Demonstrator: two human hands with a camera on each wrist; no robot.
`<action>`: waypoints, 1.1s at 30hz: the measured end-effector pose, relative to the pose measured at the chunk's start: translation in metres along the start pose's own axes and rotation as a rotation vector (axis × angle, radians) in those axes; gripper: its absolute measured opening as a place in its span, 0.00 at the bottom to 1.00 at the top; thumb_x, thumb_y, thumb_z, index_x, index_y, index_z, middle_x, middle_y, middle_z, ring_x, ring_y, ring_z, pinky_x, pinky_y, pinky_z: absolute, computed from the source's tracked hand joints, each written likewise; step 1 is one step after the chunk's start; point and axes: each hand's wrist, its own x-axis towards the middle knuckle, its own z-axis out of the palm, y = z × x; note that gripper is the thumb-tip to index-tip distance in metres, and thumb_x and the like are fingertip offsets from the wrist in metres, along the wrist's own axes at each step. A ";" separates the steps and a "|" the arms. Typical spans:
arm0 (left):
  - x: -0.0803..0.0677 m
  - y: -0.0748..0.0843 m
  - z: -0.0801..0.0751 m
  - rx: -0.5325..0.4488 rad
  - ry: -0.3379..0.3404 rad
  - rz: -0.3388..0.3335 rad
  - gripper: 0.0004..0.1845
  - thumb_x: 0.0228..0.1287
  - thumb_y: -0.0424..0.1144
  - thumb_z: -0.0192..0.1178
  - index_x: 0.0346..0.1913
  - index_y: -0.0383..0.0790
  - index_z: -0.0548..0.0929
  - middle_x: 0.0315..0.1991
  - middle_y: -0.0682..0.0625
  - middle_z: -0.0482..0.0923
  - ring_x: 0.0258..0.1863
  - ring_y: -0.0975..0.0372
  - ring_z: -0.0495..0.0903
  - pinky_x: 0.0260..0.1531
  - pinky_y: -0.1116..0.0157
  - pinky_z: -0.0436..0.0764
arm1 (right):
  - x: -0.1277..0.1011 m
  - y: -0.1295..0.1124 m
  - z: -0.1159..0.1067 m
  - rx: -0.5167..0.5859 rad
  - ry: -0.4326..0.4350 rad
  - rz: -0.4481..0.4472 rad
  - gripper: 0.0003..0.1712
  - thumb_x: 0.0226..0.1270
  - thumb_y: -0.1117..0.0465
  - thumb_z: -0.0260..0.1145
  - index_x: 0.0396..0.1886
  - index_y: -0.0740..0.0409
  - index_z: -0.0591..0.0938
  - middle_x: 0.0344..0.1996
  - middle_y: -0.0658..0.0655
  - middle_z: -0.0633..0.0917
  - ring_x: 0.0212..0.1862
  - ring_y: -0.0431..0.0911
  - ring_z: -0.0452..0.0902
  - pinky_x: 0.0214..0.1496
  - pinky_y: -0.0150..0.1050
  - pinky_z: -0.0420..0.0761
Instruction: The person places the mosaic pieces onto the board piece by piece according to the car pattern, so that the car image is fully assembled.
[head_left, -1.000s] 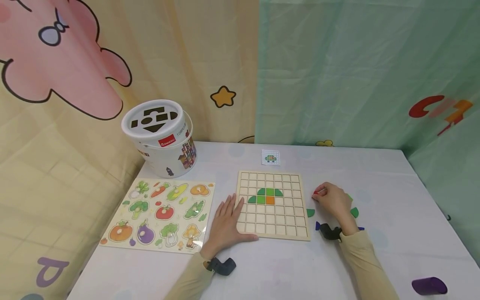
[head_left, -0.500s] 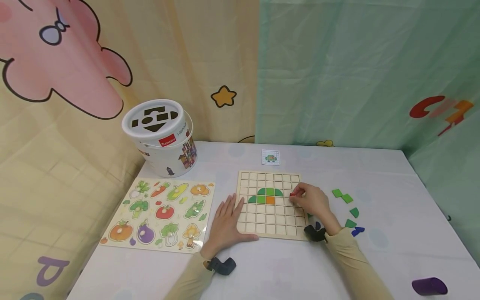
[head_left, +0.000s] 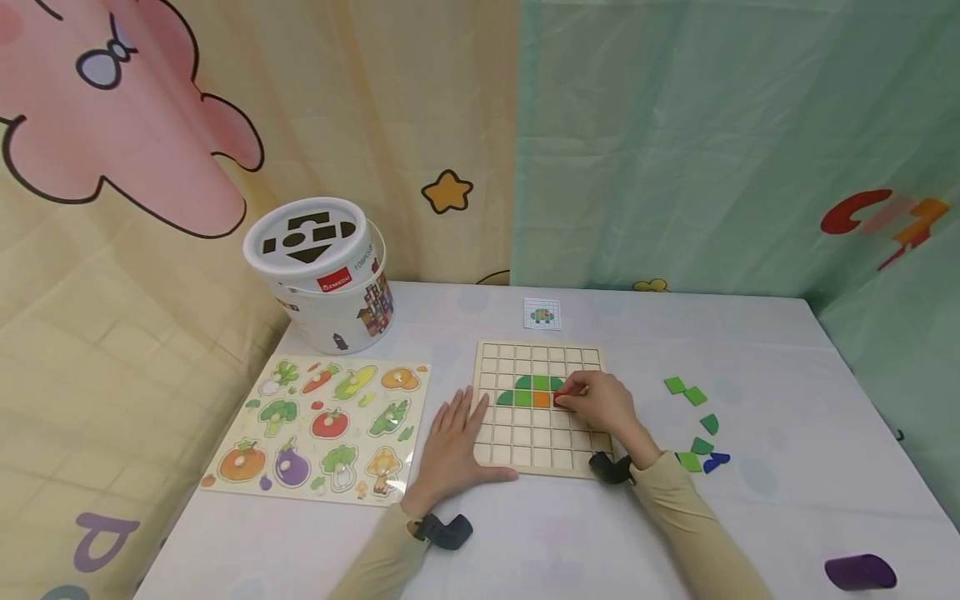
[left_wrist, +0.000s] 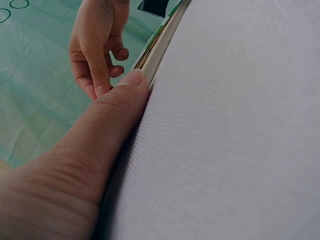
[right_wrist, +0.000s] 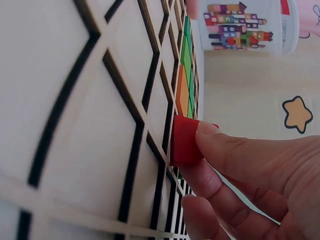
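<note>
Red tile [right_wrist: 185,145] pinched in right hand [head_left: 604,405], seemingly touching grid board [head_left: 541,438], left hand [head_left: 452,450] splayed alongside.

puzzle [head_left: 313,446]: left of grid board [head_left: 542,457] | loose tiles [head_left: 695,396]: right of it | card [head_left: 542,314]: behind it | bucket [head_left: 330,317]: behind puzzle

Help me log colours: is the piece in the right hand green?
No, the right wrist view shows the right hand pinching a red piece.

Dressed in a beige left sleeve [head_left: 375,557] and matching right sleeve [head_left: 693,525], both long, plain and lightly creased, with a dark, bent camera [head_left: 447,534] strapped at each cuff [head_left: 654,469].
</note>
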 end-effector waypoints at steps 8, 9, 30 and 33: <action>0.000 -0.001 0.002 0.002 -0.003 0.000 0.66 0.37 0.82 0.53 0.75 0.44 0.49 0.75 0.43 0.41 0.73 0.55 0.36 0.69 0.58 0.36 | 0.001 -0.004 0.003 -0.021 -0.013 0.041 0.04 0.57 0.57 0.72 0.28 0.52 0.87 0.26 0.48 0.85 0.29 0.43 0.77 0.25 0.37 0.73; 0.000 -0.001 0.002 0.001 -0.002 0.000 0.66 0.37 0.82 0.53 0.75 0.44 0.50 0.75 0.43 0.41 0.73 0.55 0.36 0.69 0.58 0.36 | 0.001 -0.004 0.003 -0.026 -0.009 0.037 0.04 0.57 0.58 0.72 0.28 0.53 0.88 0.26 0.48 0.85 0.29 0.43 0.77 0.25 0.37 0.73; 0.000 -0.001 0.001 0.011 -0.007 -0.006 0.66 0.37 0.83 0.53 0.75 0.44 0.50 0.75 0.44 0.41 0.73 0.55 0.36 0.69 0.58 0.36 | -0.013 0.001 -0.002 -0.050 -0.114 -0.066 0.14 0.58 0.61 0.71 0.43 0.61 0.86 0.20 0.49 0.74 0.24 0.43 0.66 0.24 0.36 0.66; 0.001 -0.001 0.001 0.009 -0.004 -0.006 0.66 0.37 0.82 0.53 0.75 0.44 0.50 0.75 0.44 0.41 0.73 0.55 0.36 0.69 0.58 0.36 | -0.023 0.006 -0.007 -0.033 -0.112 -0.120 0.16 0.60 0.61 0.69 0.46 0.63 0.85 0.22 0.49 0.74 0.26 0.43 0.65 0.26 0.36 0.67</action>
